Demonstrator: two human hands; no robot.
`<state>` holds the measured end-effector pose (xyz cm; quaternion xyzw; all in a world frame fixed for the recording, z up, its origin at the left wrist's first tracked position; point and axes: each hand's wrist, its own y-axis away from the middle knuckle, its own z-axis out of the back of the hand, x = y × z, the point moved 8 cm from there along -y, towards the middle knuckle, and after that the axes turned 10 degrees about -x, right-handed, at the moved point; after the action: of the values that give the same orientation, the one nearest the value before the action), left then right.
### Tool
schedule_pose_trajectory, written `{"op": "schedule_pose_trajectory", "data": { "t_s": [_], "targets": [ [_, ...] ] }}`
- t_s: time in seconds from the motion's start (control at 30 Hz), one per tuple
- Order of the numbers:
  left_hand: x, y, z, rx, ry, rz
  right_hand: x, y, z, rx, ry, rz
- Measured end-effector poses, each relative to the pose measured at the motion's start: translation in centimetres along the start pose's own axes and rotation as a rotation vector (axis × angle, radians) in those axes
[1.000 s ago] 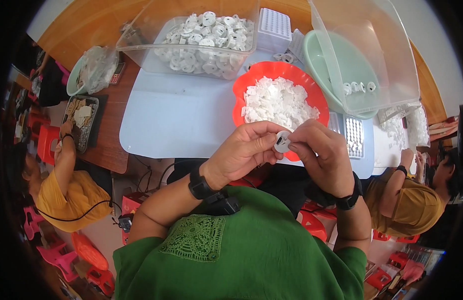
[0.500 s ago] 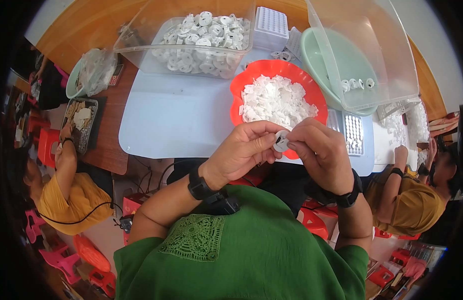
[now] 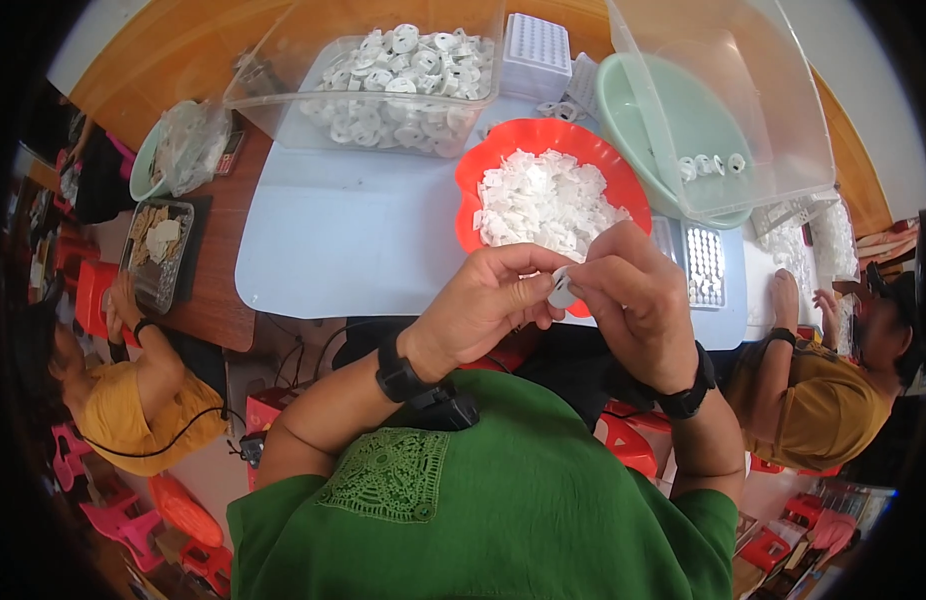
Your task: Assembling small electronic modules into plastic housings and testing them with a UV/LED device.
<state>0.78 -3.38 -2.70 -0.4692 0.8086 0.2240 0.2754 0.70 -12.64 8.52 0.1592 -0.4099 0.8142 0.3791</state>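
A small white round plastic part [image 3: 560,289] with dark slots is pinched between the thumb and fingers of my left hand [image 3: 488,303]. My right hand [image 3: 638,297] is closed, its thumb and fingertips pressed together against the part's right edge. Whether a smaller piece sits between those fingertips is hidden. Both hands are just in front of a red scalloped bowl [image 3: 470,190]. Flat white plastic pieces [image 3: 543,200] are heaped in that bowl.
A clear bin [image 3: 283,108] of white round parts stands at the back. Right of the red bowl are a green basin [image 3: 623,110], a tilted clear bin [image 3: 723,70] and a tray of small discs [image 3: 705,265]. People sit on the left [image 3: 143,400] and right [image 3: 803,400].
My right hand has shifted slightly, and the round part is tilted more between my hands. The left co-worker's hand has drawn back from a tray; the right co-worker's hands have moved.
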Motion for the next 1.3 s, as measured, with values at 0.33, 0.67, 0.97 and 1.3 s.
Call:
{"op": "schedule_pose_trajectory", "data": {
  "t_s": [0.33, 0.67, 0.97, 1.3],
  "targets": [
    [-0.9, 0.1, -0.1, -0.060, -0.176, -0.070, -2.6, 2.6, -0.1, -0.231, -0.074, -0.296],
    [-2.3, 0.9, -0.9, -0.156, -0.463, -0.299, -0.9, 3.3, -0.8, -0.351, -0.023, -0.128],
    [-3.8, 2.6, -2.3, -0.216, -0.747, -0.628, -0.8, 3.8, -0.9, -0.392, -0.150, -0.128],
    [-4.1, 3.7, -2.8, -0.260, -0.836, -0.760, 0.4, 3.8, -0.8, -0.436, -0.145, -0.082]
  ]
}}
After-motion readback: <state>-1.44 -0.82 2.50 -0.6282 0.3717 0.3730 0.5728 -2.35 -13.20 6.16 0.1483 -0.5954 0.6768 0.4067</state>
